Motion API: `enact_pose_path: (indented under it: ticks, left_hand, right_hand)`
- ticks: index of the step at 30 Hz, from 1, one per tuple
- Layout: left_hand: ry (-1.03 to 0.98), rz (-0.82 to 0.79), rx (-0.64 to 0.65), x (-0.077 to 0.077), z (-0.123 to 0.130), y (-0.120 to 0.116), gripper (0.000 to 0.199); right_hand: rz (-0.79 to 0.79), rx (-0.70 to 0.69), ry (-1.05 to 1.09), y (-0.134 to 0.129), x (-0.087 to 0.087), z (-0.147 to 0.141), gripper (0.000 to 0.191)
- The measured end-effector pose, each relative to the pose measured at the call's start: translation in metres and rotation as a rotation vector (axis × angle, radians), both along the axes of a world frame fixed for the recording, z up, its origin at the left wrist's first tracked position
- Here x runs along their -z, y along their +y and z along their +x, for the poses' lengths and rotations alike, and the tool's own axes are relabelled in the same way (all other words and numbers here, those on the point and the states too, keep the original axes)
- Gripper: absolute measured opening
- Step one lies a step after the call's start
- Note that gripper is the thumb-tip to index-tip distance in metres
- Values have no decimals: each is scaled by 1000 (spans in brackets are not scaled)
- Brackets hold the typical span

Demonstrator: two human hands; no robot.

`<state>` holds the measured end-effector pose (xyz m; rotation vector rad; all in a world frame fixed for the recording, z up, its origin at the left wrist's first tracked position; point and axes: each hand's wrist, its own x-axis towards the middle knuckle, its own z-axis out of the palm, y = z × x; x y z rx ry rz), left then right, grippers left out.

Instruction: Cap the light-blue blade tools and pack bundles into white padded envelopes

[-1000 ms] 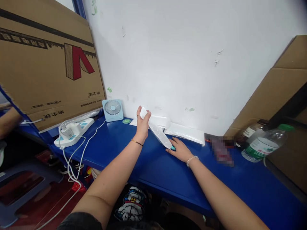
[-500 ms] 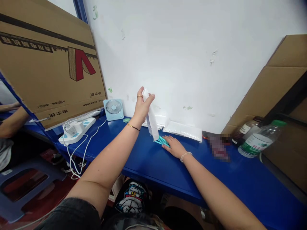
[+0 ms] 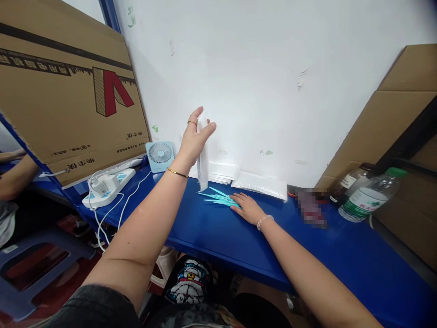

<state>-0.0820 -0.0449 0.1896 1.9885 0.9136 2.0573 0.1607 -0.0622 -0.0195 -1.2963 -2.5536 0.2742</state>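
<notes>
My left hand (image 3: 198, 135) is raised above the desk, its fingers closed around the upper part of a long, narrow white plastic bag (image 3: 203, 166) that hangs nearly upright. Just below the bag's lower end, a loose bunch of thin turquoise sticks (image 3: 218, 199) lies fanned out on the blue desk. My right hand (image 3: 248, 209) rests flat over the right ends of the sticks, fingers stretched out, covering part of them. Against the wall lie a stack of flat white packets (image 3: 221, 173) and another white packet (image 3: 261, 184) in clear wrapping.
A light-blue fan (image 3: 160, 156) and a white power strip (image 3: 111, 189) with cables stand at the left, beside a cardboard panel (image 3: 68, 105). On the right of the blue desk (image 3: 307, 255) are a green-capped bottle (image 3: 372, 196) and a dark bottle (image 3: 351, 182). Another person's arm (image 3: 17, 177) shows far left.
My left hand has lifted the white bag up and to the left, away from the turquoise sticks. More of the sticks now show, spread on the desk. My right hand has stayed in place.
</notes>
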Motion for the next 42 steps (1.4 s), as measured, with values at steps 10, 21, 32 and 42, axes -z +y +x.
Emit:
enact_pose_path:
  ticks: [10, 21, 32, 42]
  left_hand:
    - [918, -696, -383, 114, -42, -2, 87]
    - [1221, -689, 54, 157, 15, 4, 33]
    - [1263, -748, 97, 161, 47, 19, 12]
    - [1133, -599, 147, 164, 71, 20, 13]
  right_hand:
    - [-79, -180, 73, -5, -8, 14, 48]
    - [-175, 69, 430, -10, -23, 60, 37]
    - [-101, 36, 365, -2, -17, 65, 17]
    - [-42, 97, 417, 1, -23, 57, 21]
